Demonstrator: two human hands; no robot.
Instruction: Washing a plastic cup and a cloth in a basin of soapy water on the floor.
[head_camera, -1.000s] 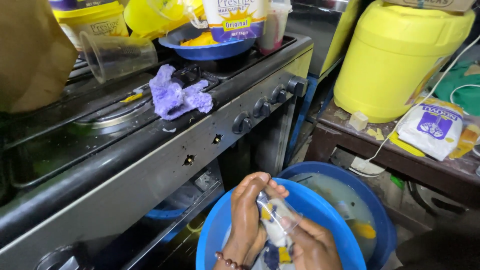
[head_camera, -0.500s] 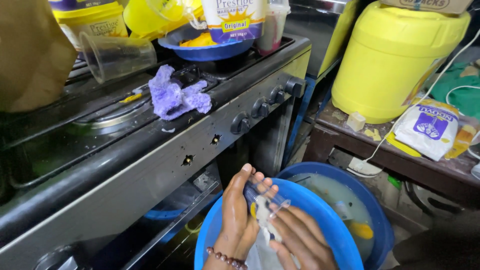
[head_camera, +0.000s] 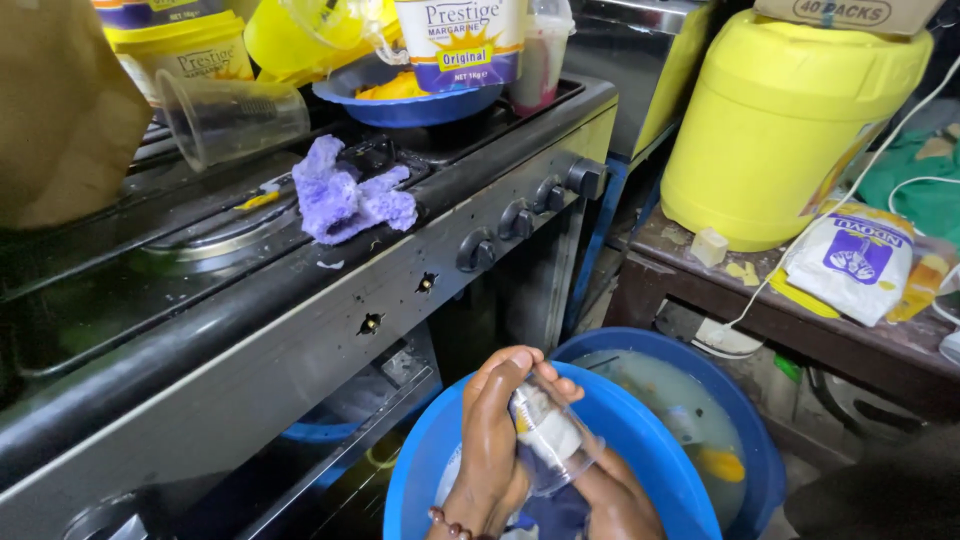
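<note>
Over a blue basin (head_camera: 420, 480) at the bottom of the head view, my left hand (head_camera: 495, 430) grips a clear plastic cup (head_camera: 550, 440) by its side, fingers curled over the top. My right hand (head_camera: 615, 500) comes from below and pushes a dark blue cloth (head_camera: 545, 505) up into the cup. The cup looks soapy and white inside. A bead bracelet (head_camera: 450, 522) shows on my left wrist.
A second blue basin (head_camera: 745, 420) of murky water sits to the right. A black stove (head_camera: 300, 300) fills the left, with a purple cloth (head_camera: 345, 200), a clear cup on its side (head_camera: 230, 115) and tubs. A yellow drum (head_camera: 790, 120) stands on a wooden bench.
My left hand has closed back around the cup after its fingers were spread. The cup now stands more upright, with my right hand and cloth working in from below.
</note>
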